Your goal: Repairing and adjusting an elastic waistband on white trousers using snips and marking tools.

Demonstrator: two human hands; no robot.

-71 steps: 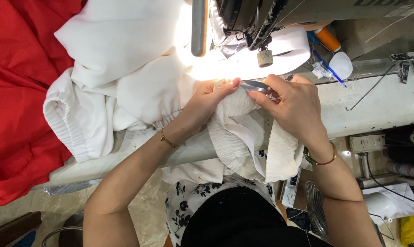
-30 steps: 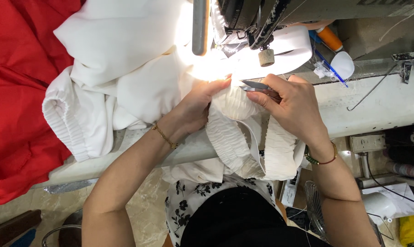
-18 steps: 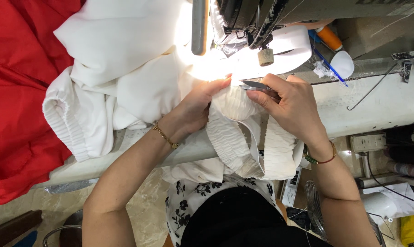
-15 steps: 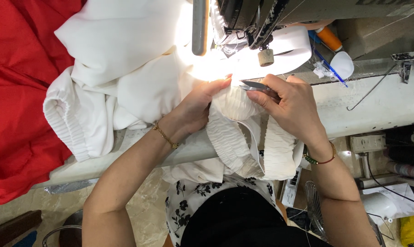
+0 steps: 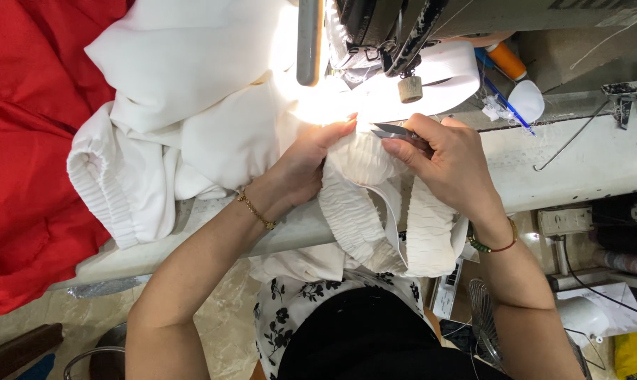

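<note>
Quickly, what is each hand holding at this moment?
Left hand: closed on the white gathered elastic fabric band.
Right hand: closed, pinching small metal thread snips at that band.

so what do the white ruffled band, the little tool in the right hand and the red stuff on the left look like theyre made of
White ruffled band: soft woven fabric gathered on elastic, judging by its tight even puckers; matte.
Small snips in the right hand: metal, going by the grey shiny blades.
Red cloth: thin woven fabric with a slight sheen, falling in loose creases; fibre can't be told.
</note>
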